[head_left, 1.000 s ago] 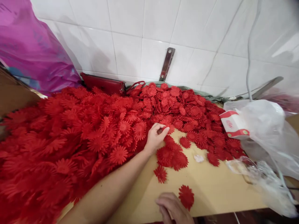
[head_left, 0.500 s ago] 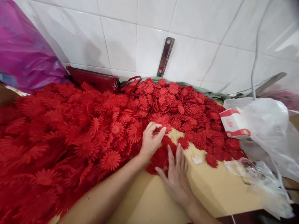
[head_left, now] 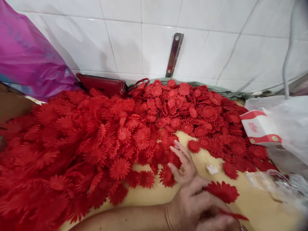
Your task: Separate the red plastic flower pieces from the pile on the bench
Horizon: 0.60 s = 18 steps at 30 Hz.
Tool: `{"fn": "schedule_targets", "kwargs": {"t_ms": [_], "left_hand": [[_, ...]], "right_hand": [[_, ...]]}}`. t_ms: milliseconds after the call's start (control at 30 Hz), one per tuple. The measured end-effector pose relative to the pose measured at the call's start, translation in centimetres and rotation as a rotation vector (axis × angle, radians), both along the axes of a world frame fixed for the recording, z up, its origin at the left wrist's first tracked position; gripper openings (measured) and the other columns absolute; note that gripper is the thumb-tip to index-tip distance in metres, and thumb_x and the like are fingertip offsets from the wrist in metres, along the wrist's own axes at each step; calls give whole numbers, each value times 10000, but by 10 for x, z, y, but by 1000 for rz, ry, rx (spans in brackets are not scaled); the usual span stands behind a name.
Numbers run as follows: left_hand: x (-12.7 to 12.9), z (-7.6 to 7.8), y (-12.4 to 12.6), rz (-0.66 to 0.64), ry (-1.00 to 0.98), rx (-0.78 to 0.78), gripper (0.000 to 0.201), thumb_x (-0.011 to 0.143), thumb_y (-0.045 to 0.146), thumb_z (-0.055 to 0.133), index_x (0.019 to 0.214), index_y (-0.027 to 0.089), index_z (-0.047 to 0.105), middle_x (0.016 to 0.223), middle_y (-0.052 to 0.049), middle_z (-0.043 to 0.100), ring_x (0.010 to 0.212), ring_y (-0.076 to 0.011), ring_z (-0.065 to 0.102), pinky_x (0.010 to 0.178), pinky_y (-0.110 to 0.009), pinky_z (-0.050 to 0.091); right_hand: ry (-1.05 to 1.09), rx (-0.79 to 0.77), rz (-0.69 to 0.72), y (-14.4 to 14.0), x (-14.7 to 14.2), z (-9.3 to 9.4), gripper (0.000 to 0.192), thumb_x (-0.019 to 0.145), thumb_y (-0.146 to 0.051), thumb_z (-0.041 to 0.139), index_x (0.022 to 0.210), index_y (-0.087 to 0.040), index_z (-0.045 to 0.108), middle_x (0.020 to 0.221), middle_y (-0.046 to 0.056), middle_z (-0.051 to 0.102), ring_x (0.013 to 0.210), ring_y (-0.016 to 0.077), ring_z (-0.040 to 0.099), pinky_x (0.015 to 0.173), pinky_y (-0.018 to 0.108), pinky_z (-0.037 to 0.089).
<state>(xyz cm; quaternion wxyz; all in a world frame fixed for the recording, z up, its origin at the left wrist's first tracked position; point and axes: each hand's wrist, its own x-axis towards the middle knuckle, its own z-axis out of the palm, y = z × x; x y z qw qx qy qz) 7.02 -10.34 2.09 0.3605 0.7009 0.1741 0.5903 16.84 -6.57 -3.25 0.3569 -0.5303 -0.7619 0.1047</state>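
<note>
My left hand [head_left: 201, 203] reaches across the lower middle, its fingers curled around red flower-shaped cutouts. One cutout [head_left: 223, 192] sticks out beyond its knuckles, and the edge of another shows lower down near the fingertips. Behind it, my right hand [head_left: 184, 162] has its fingers spread, touching or just over the near edge of the pile of red flower cutouts [head_left: 141, 136]. The left hand hides the right wrist. A single loose cutout [head_left: 167, 175] lies just left of the right hand.
A red wristlet pouch [head_left: 102, 84] leans on the tiled wall behind the pile. To the left bulges a purple plastic bag [head_left: 31, 54]. A red-and-white box [head_left: 261, 127], clear plastic [head_left: 279, 183] and a white scrap [head_left: 212, 169] lie on the right of the tan tabletop [head_left: 149, 199].
My left hand has moved right and toward me, crossing over my right wrist with red cutouts in it. My right hand stays by the pile. The view has shifted slightly left.
</note>
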Motion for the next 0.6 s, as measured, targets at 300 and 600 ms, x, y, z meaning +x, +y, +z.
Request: {"fn": "schedule_targets", "kwargs": {"t_ms": [300, 600], "left_hand": [[0, -9, 13, 16, 52, -297, 64, 927, 261, 642, 930, 197, 641, 942, -82, 698, 910, -196, 659, 849, -325, 558], [-6, -20, 53, 196, 102, -611, 150, 950, 324, 610, 889, 189, 636, 880, -33, 585, 806, -165, 571, 752, -283, 471]], "right_hand": [[180, -124, 152, 44, 27, 16, 347, 975, -236, 497, 1245, -287, 709, 1162, 88, 726, 1132, 230, 664, 980, 424, 583], [686, -201, -113, 43, 35, 25, 242, 976, -369, 585, 1137, -237, 708, 1141, 68, 736, 1091, 210, 681, 1044, 422, 519]]}}
